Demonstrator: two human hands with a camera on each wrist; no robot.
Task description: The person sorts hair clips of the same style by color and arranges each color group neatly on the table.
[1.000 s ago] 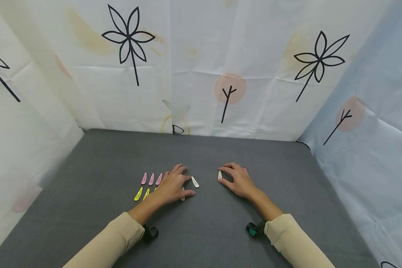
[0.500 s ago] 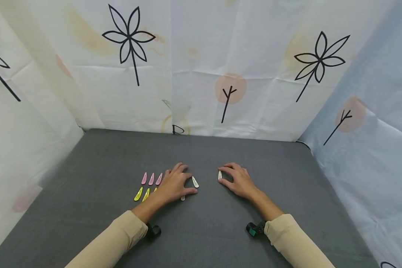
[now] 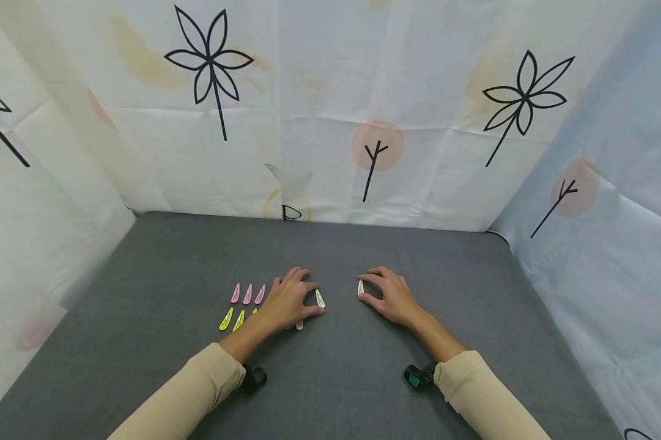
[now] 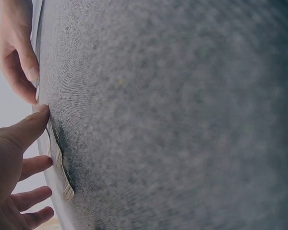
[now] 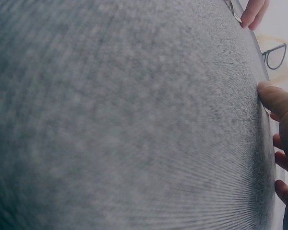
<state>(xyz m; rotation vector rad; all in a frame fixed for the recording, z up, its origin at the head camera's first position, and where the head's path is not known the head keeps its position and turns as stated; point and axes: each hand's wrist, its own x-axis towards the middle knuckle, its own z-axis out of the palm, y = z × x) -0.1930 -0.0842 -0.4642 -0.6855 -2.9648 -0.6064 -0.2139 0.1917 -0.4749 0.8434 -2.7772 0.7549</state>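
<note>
Thumb and index finger of my left hand [image 3: 286,302] pinch a white snap hair clip [image 3: 320,298] end to end at the table's middle. To its right, my right hand [image 3: 393,298] grips another white hair clip [image 3: 361,287] between index fingertip and thumb. A further white clip [image 3: 299,325] shows beneath the left thumb, partly covered by the hand. Left of that hand lie a row of pink clips [image 3: 235,293] and, nearer me, a row of yellow clips [image 3: 226,319], partly hidden by the hand. In the left wrist view, white clips [image 4: 68,191] lie beyond the left fingers.
A dark grey cloth covers the table [image 3: 330,379]. White curtains [image 3: 330,110] printed with flowers and trees stand behind it and on both sides. Each wrist wears a small black camera, the left one [image 3: 255,377] close over the cloth.
The left thumb and index finger have shifted slightly right, from beside the white clip to its two ends. The right hand has stayed on its clip.
</note>
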